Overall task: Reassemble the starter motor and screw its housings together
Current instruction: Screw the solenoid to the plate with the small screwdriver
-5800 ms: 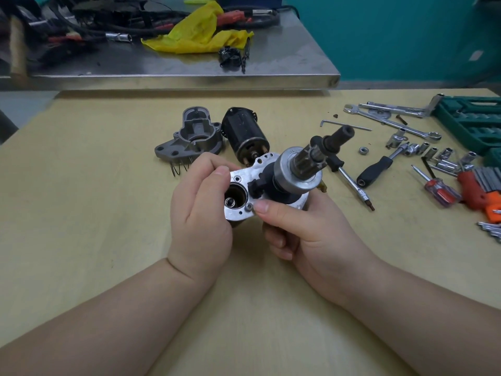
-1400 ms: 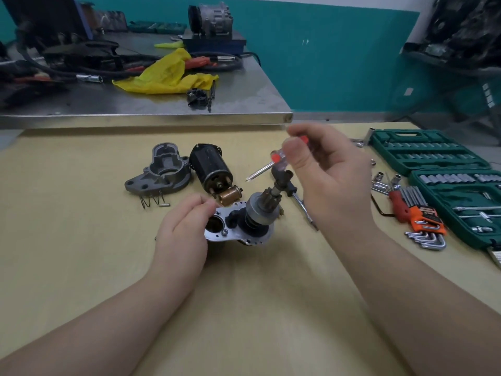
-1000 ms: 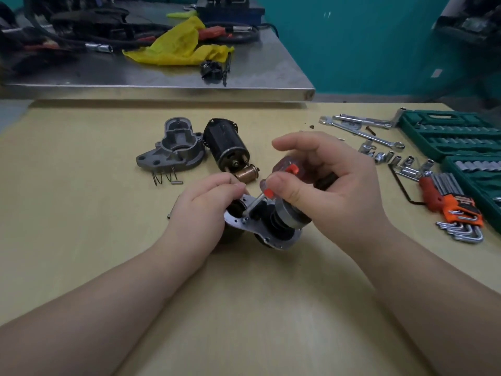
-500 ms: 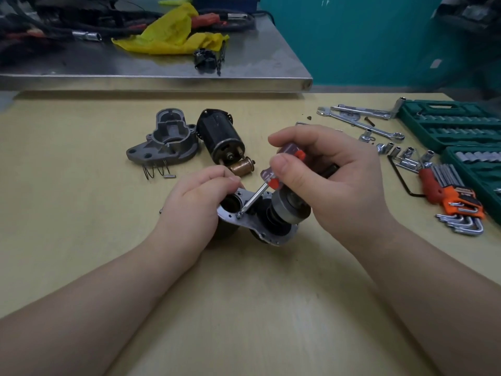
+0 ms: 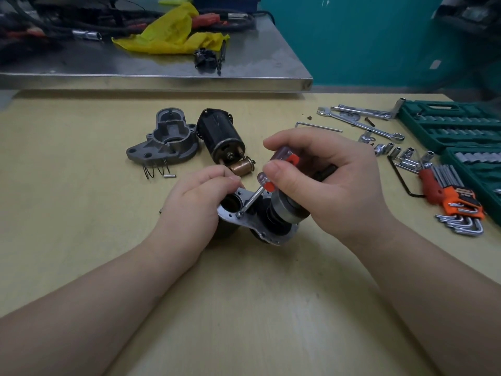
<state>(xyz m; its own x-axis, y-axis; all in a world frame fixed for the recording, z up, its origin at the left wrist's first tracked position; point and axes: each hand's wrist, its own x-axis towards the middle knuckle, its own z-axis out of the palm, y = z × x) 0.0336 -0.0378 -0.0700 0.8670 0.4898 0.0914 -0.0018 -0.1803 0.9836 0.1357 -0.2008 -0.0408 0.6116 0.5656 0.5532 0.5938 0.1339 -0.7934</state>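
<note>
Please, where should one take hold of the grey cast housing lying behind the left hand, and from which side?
Probably from above, across the raised domed body of the grey housing. It lies flat on the table with its open side up, so the thin bolt flange gives little grip. Come from its left; the black motor body crowds its right side.

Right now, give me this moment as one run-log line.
step: driving screw into housing plate | right hand: pinches screwdriver | left hand: steadies plate | nose housing: not fitted
</note>
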